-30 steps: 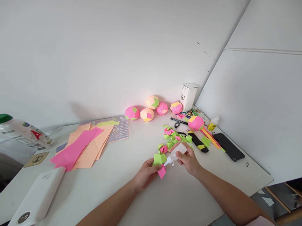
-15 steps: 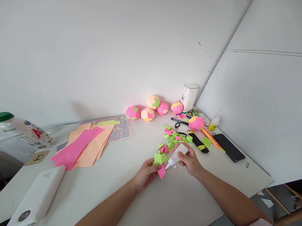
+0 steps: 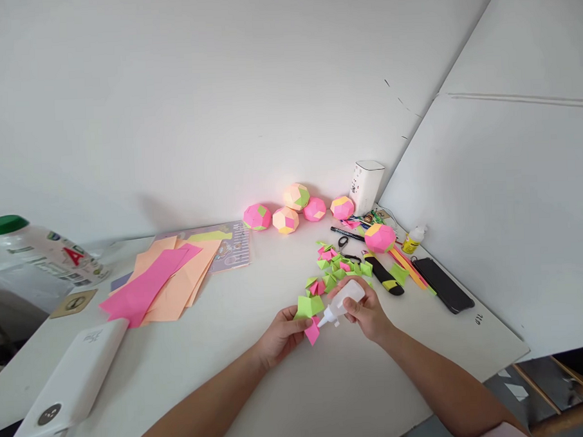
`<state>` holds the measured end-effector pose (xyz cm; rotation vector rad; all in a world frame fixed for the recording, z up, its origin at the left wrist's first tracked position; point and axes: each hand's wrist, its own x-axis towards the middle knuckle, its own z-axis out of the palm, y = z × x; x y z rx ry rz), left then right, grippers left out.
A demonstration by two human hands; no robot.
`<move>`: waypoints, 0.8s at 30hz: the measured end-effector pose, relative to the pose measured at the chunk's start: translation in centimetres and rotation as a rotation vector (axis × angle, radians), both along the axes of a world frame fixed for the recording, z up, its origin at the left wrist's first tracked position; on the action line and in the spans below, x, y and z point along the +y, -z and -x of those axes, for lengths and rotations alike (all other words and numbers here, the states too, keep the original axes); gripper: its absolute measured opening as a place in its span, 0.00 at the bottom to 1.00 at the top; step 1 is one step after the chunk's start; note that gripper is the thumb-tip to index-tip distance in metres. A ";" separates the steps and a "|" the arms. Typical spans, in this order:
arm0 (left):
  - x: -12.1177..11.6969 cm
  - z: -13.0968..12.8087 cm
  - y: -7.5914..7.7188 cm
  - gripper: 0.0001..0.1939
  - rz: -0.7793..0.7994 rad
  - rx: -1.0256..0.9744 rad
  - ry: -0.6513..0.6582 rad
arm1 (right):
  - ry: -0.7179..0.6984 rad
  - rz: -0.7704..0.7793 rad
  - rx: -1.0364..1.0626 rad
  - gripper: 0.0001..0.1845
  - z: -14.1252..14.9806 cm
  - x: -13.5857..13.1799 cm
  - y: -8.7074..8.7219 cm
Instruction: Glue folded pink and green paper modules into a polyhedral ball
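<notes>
Near the middle of the table, my left hand pinches a folded paper piece, green above with a pink flap hanging below. My right hand is wrapped round a white glue bottle, tilted so that its pointed nozzle meets the pink flap or hovers just over it; which, I cannot tell. Just beyond my hands lies a heap of small folded green and pink paper pieces. Part of that heap is hidden behind the bottle and my right hand.
Several paper balls stand by the wall; another ball sits right, near a utility knife, a yellow-labelled bottle and a black phone. Left are paper sheets, a power bank and a green-capped bottle.
Hardly anything differs. The glue bottle has tipped very slightly in my right hand, its nozzle still at the pink flap, and the view has shifted a little.
</notes>
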<state>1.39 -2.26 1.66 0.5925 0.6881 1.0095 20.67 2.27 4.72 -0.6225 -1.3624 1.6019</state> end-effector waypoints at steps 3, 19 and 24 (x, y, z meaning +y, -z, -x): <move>0.0 0.0 0.0 0.09 0.002 -0.006 -0.006 | 0.019 -0.030 -0.012 0.12 0.0 -0.1 -0.1; 0.0 0.1 0.0 0.10 0.000 0.010 0.010 | -0.011 -0.058 -0.070 0.13 -0.1 -0.1 -0.4; 0.0 0.1 0.0 0.10 0.009 0.000 0.001 | -0.005 -0.056 -0.069 0.14 -0.1 -0.2 -0.5</move>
